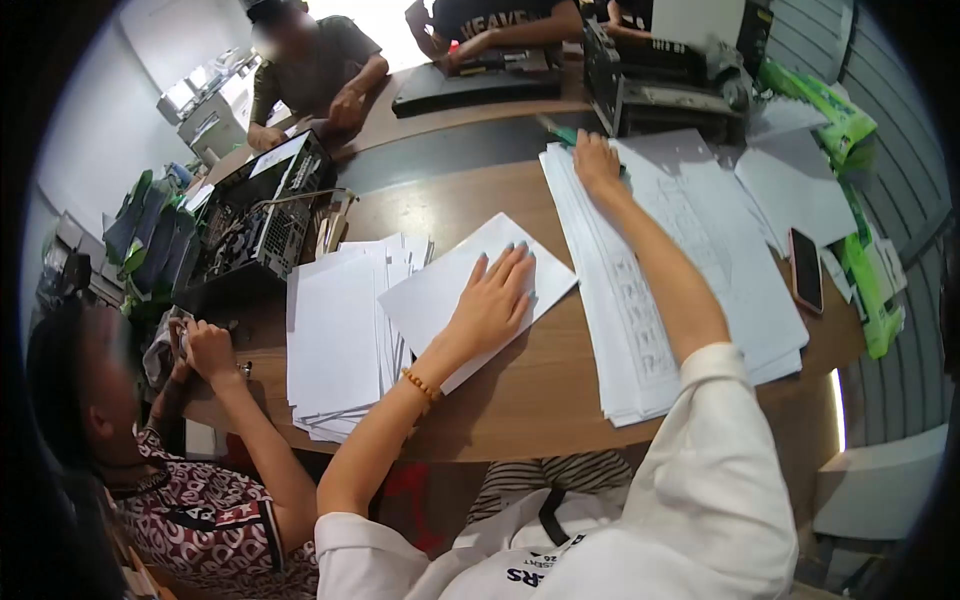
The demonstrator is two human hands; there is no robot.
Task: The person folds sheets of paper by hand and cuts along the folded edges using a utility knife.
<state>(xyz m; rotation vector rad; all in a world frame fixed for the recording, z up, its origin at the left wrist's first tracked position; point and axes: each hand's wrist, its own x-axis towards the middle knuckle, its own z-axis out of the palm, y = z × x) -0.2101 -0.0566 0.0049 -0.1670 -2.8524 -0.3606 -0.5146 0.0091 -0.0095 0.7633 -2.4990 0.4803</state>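
Flat and spread, the fingers (512,268) of the left hand (492,305) press down on a single white sheet (430,295); nothing is gripped, the palm simply lies on the paper. That sheet sits skewed, one corner pointing away from the person, and it overlaps the right edge of a loose pile of blank paper (335,340) just left of it. The right hand (597,163) reaches further out, its fingers extended and laid on the far left corner of a big stack of printed pages (690,270), which lies right of the single sheet with a strip of bare brown bench (530,385) between them. Whether the right fingertips pinch a page edge or only touch it, I cannot tell. A green object (560,131) lies just beyond that hand.

The printed stack fans slightly along its left edge and carries faint drawings. Right of the stack, a phone (805,270) lies near the bench edge, with green wrappers (865,260) beyond it. Behind the stack stands a dark machine (660,85). Left of the single sheet, past the blank pile, an opened computer case (265,215) sits, and another person's hand (205,345) is at the bench's near left edge.
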